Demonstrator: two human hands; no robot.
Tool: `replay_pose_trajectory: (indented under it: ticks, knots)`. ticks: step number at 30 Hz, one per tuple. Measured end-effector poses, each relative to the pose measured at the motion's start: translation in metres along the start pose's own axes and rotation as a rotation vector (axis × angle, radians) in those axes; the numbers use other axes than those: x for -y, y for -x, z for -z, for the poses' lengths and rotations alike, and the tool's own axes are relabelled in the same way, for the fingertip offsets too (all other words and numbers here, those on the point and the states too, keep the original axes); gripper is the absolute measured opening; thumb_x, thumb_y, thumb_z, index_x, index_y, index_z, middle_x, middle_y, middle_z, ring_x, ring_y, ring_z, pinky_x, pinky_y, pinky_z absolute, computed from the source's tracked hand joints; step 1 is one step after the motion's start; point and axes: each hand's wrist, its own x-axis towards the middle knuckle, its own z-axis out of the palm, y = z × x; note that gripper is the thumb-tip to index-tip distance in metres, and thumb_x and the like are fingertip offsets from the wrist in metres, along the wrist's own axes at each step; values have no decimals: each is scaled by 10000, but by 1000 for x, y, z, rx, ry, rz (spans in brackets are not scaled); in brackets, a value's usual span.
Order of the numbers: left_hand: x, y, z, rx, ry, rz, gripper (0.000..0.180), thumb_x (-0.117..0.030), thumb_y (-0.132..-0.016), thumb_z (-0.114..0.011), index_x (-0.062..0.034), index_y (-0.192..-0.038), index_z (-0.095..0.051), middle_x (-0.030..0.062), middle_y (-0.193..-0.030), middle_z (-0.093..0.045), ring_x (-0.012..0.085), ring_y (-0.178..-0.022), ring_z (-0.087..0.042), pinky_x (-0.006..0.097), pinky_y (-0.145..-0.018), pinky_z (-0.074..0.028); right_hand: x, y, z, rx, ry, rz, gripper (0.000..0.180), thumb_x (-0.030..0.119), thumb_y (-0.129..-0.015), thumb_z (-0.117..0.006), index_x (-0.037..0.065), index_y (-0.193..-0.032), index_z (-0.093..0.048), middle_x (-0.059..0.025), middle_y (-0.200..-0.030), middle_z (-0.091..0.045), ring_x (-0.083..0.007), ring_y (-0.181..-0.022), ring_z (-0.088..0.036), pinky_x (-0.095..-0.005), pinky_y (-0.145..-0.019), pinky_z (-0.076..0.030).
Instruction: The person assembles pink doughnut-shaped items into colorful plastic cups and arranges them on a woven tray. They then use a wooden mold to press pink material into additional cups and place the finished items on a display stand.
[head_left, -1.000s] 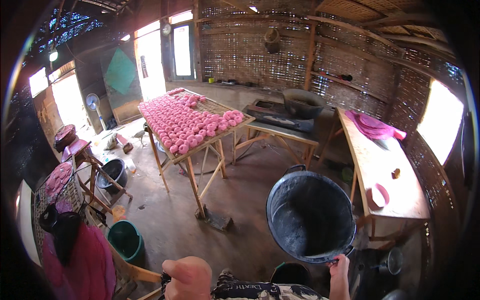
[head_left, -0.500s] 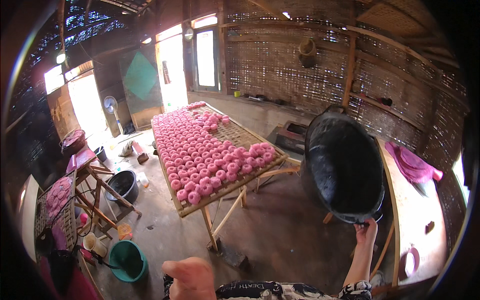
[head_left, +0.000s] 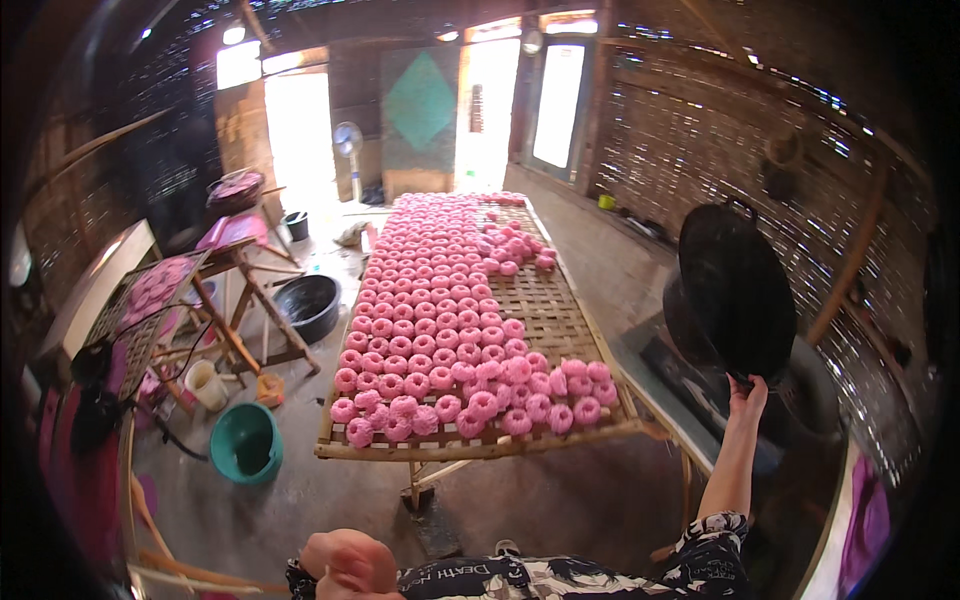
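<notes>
On the right, a large black basin (head_left: pixel 735 290) is tipped on its side and held up by its lower rim. My right hand (head_left: pixel 745 393) grips that rim with the arm stretched forward. Close to my body at the bottom, my left hand (head_left: pixel 348 562) is curled closed, and nothing shows in it. Between my arms and the doors stands a woven bamboo rack (head_left: pixel 540 310) on wooden legs. Rows of pink ring-shaped pieces (head_left: pixel 425 325) cover its left side, with looser heaps at the near right and far right.
Left of the rack are a teal bucket (head_left: pixel 246 443), a black tub (head_left: pixel 308 308) and a wooden stand (head_left: pixel 250 290). Another tray of pink pieces (head_left: pixel 160 285) lies beyond the bucket. A fan (head_left: pixel 349 150) stands by the bright doorway. Pink-purple cloth (head_left: pixel 865 520) hangs at the lower right.
My view has turned left, and the rack now lies straight ahead. The black basin is lifted and turned more upright, still in my right hand. My left hand stays closed near my body.
</notes>
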Motion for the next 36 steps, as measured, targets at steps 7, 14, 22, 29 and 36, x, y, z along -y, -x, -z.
replay_pose_trajectory:
  ticks: [7, 14, 22, 29, 36]
  knots:
    - [18, 0, -99, 129, -275, 184, 362, -482, -903, -389, -428, -1261, -406, -42, -665, -438, 107, -582, -366, 437, -713, -223, -94, -181, -10, -179, 195, -92, 250, 15, -673, -514, -72, -906, -483, -220, -997, -491, -384, -860, -536, -531, -680, -547]
    - [43, 10, -143, 222, -461, 140, 322, -451, -921, -368, -433, -1240, -396, -40, -708, -445, 108, -608, -387, 427, -703, -236, -138, -234, -14, -462, 222, 55, 377, 2, -691, -603, -206, -929, -397, -251, -1085, -440, -361, -971, -500, -525, -762, -531]
    - [68, -5, -124, 356, -581, -408, 340, -496, -870, -429, -400, -1196, -450, -67, -685, -431, 93, -660, -425, 410, -763, -267, -164, -286, 30, -440, 670, 69, 832, 354, -800, -645, -196, -1175, -147, -251, -1258, -417, -299, -1091, -488, -377, -794, -533]
    - [43, -2, -108, 234, -939, -494, 350, -469, -900, -395, -343, -1226, -419, -60, -696, -448, 91, -639, -430, 396, -722, -263, -187, -227, 30, -536, 328, 47, 828, 406, -726, -712, -164, -1186, -325, -236, -1104, -522, -323, -969, -562, -442, -792, -535]
    - [-36, 13, -19, 383, -1357, -648, 388, -541, -875, -398, -279, -1161, -402, -48, -715, -458, 102, -667, -447, 389, -726, -283, -249, 2, 189, 33, 1728, -637, 541, 371, -813, -586, -49, -1145, -508, -224, -1142, -539, -313, -1019, -541, -423, -891, -419]
